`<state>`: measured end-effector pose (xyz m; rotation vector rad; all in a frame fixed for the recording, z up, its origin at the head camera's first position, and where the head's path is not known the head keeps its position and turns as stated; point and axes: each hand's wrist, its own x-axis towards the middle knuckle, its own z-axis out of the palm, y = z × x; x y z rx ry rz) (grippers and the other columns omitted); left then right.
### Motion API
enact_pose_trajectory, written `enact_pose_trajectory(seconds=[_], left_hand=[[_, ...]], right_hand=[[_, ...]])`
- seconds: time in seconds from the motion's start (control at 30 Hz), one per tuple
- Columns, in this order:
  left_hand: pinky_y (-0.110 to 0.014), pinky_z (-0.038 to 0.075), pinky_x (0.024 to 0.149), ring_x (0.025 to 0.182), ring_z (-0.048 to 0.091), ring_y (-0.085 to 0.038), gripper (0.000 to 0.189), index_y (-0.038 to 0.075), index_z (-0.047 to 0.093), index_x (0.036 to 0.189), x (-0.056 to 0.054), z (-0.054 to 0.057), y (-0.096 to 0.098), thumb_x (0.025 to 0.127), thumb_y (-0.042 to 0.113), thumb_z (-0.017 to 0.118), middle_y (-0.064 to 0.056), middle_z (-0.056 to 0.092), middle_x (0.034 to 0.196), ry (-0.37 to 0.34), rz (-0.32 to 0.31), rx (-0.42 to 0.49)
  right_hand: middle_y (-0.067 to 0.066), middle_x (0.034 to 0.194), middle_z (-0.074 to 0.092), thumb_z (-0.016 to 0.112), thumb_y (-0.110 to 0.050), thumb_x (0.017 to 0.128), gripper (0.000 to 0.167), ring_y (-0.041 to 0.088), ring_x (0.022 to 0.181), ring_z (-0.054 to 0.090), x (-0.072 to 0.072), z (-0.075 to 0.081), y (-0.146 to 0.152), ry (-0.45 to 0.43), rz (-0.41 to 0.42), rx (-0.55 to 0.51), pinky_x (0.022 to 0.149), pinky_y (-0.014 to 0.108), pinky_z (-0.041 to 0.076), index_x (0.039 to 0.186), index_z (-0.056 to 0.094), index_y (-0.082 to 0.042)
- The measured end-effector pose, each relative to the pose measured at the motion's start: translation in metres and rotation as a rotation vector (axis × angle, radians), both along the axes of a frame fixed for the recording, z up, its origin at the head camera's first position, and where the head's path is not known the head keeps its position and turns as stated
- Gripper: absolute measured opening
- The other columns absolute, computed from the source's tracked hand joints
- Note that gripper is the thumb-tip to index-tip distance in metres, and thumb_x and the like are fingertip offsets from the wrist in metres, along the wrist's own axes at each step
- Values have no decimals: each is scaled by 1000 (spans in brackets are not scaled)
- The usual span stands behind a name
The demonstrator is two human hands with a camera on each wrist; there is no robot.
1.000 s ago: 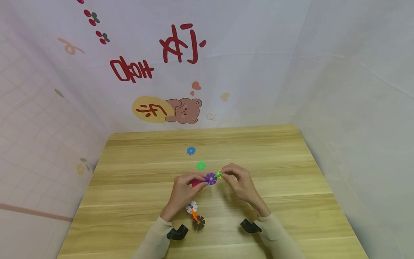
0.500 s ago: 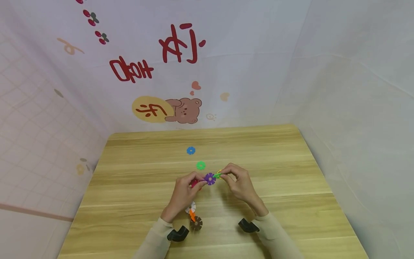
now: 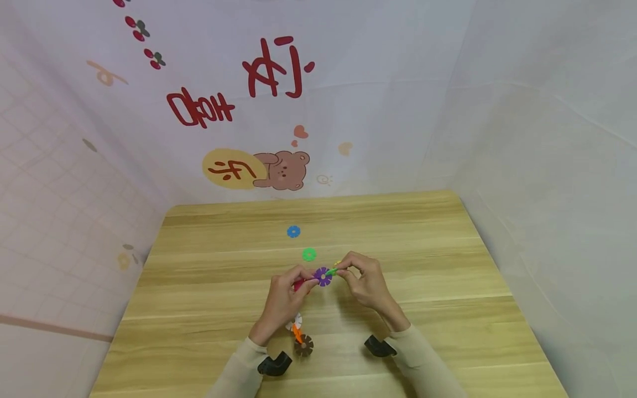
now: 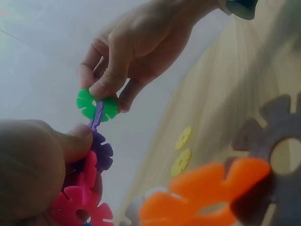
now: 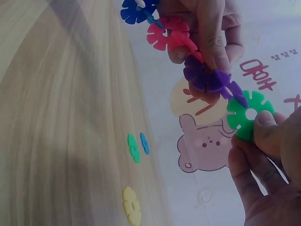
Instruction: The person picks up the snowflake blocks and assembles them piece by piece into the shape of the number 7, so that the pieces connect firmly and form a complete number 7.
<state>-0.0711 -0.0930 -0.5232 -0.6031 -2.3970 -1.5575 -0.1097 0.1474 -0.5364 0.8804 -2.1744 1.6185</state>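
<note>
My left hand (image 3: 283,298) pinches a chain of notched, flower-shaped plastic discs near its purple discs (image 3: 323,277). Between thumb and fingers of my right hand (image 3: 367,282) is a green disc (image 5: 237,117), standing crosswise to the end purple disc (image 5: 235,94). Their edges overlap at the notches; how deep the fit is, I cannot tell. Further along the chain come pink discs (image 5: 162,37), a blue disc (image 5: 134,13), a white disc (image 3: 297,320), an orange disc (image 4: 183,193) and a brown disc (image 4: 261,122). My left fingers partly cover the purple and pink ones.
On the wooden table (image 3: 423,237) lie a loose blue disc (image 3: 293,231), a green one (image 3: 309,254) and yellow discs (image 4: 181,162). Printed cloth (image 3: 388,99) walls the back and both sides. A black wrist mount (image 3: 275,364) sits on each sleeve.
My right hand has shifted slightly left, and the green disc now reaches further over the purple one. The hanging brown end of the chain has swayed a little.
</note>
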Motion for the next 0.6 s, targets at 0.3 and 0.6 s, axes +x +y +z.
enact_pose_trajectory(seconds=[0.3,0.6], left_hand=[[-37,73,87,101,87,-27,11,6,79,108,-1,-2,1,99,4,86,-12,88,113,-25,-11,-71],[-26,71,84,109,86,-29,24,5,81,124,-2,-6,2,101,5,85,-15,85,128,-22,-42,-42]], right_hand=[[11,94,83,83,15,92,24,24,84,77,-1,-6,7,-24,9,-10,80,23,63,101,83,-7],[7,95,82,82,13,94,23,23,87,78,-1,-7,2,-17,39,13,82,23,63,102,83,-9]])
